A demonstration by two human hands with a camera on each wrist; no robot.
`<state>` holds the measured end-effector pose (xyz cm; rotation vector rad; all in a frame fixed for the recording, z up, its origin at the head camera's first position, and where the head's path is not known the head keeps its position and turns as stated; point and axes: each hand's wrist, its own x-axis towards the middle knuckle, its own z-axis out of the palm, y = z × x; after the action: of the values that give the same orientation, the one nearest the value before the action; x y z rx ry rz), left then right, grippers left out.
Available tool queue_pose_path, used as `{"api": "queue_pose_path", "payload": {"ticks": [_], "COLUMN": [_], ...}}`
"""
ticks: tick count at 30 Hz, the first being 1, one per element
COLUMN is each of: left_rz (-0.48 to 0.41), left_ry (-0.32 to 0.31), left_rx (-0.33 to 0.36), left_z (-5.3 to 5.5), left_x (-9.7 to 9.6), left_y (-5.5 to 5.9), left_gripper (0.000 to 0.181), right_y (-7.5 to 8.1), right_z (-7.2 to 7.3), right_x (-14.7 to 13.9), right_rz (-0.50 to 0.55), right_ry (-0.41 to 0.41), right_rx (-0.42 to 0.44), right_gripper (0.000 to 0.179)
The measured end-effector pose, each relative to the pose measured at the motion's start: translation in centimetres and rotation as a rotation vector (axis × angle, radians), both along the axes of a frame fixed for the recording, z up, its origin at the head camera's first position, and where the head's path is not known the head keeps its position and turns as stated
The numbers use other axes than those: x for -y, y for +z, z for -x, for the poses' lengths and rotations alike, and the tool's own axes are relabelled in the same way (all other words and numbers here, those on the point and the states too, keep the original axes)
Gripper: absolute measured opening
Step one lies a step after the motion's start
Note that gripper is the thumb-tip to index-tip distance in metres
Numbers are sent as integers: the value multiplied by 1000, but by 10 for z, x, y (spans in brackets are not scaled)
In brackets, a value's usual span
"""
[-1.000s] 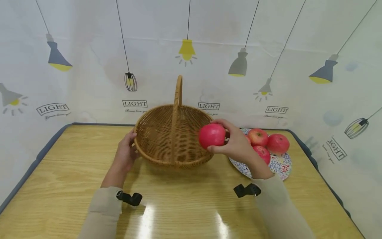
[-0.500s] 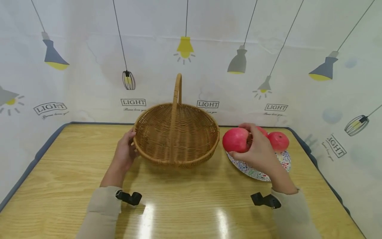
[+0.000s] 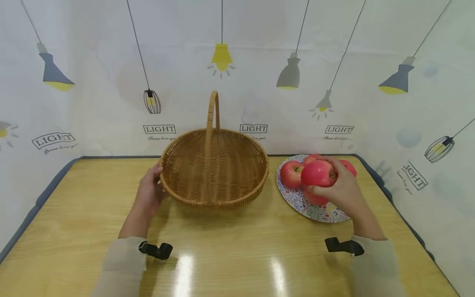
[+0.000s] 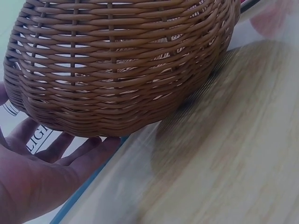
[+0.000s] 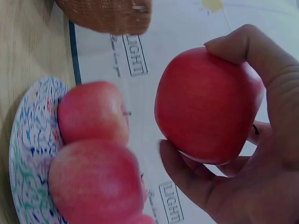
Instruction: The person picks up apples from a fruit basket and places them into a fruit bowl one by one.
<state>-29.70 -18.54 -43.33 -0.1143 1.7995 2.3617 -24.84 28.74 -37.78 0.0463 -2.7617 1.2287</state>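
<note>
A brown wicker basket (image 3: 237, 169) with a tall arched handle stands left of centre on the table, with no items visible inside. My left hand (image 3: 149, 192) holds its left side, thumb at the rim and fingers against the outer weave (image 4: 107, 93). Over at the right, my right hand (image 3: 345, 187) grips a red apple (image 5: 205, 105) between thumb and fingers, above a patterned plate (image 3: 295, 205). Several other red apples sit on that plate, among them one apple (image 3: 290, 175) with its stem up. The held apple and hand partly cover the rest.
The wooden table (image 3: 230, 251) has a dark edging along the back and sides. Behind it hangs a pale wall covering (image 3: 252, 99) printed with lamps. A strip of table separates the basket from the plate.
My right hand has moved right with the apple, from the basket's rim to above the plate. The left hand stays on the basket. The head view has shifted slightly.
</note>
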Motion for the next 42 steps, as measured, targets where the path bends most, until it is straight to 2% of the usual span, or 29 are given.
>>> {"api": "queue_pose_path", "payload": {"ticks": [7, 16, 24, 29, 34, 42], "left_rz": [0, 16, -19, -14, -6, -6], "left_ry": [22, 18, 18, 14, 12, 0], "left_rx": [3, 11, 20, 14, 12, -11], "left_z": [-2, -1, -3, -3, -4, -3], "left_x": [0, -2, -2, -2, -1, -2], "left_y": [-2, -2, -2, -3, -3, -3], "left_gripper": [60, 60, 60, 61, 61, 62], "right_y": [-4, -11, -12, -17, -24, -38], "right_z": [-1, -5, -7, -7, -5, 1], "right_x": [-19, -42, -59, -72, -78, -85], "right_rz": [11, -121, -170, -222, -231, -277], "right_ry": [-52, -183, -234, -250, -260, -197], "right_rx": [-37, -80, -25, -1, 36, 45], "right_gripper": [78, 80, 90, 88, 90, 83]}}
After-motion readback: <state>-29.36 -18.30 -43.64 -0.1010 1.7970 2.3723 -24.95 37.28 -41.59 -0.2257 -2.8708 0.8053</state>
